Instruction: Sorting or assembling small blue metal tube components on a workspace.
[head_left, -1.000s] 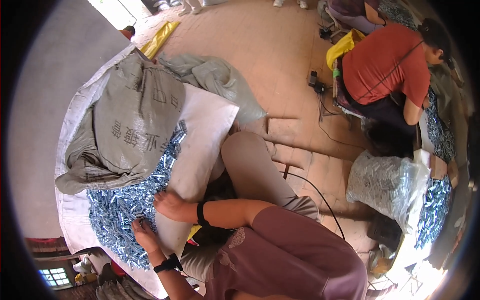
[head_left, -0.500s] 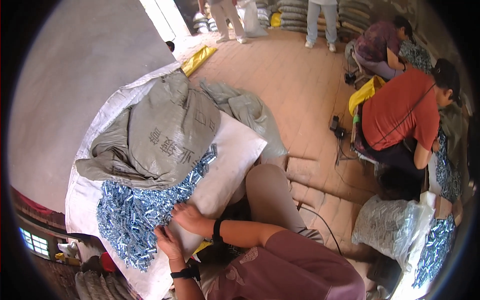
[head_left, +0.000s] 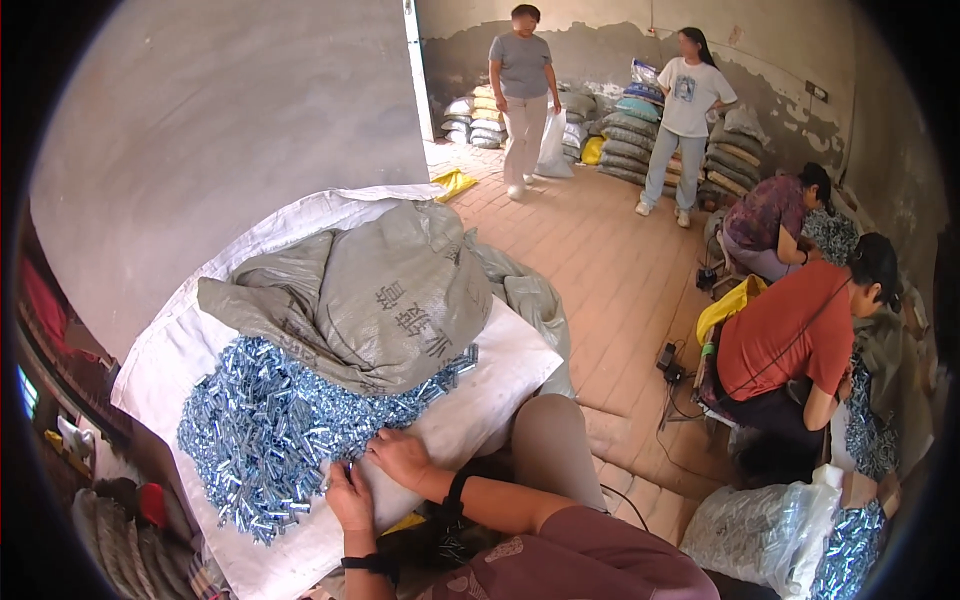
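Note:
A broad heap of small shiny bluish metal tubes or fasteners point(head_left: 262, 440) lies on a white sheet point(head_left: 530, 352). At the heap's near right edge, my left hand point(head_left: 349, 498) has its thumb and fingers drawn together. Close beside it, my right hand point(head_left: 400, 458) rests low over the sheet with fingers curled, its tips at the edge of the pieces. What either hand pinches is too small to make out. A grey-green woven sack point(head_left: 405, 295) lies slumped over the far side of the heap.
To the right, a person in a red shirt point(head_left: 790, 330) and another in a patterned top point(head_left: 765, 215) bend over similar metal pieces. Two people stand at the back near stacked sacks point(head_left: 628, 148). A clear plastic bag point(head_left: 745, 528) stands at lower right. A grey wall point(head_left: 240, 100) rises at left.
The view has tilted up, bringing the standing people and back wall into sight. Both hands stay at the heap's edge, close together, with fingers slightly shifted.

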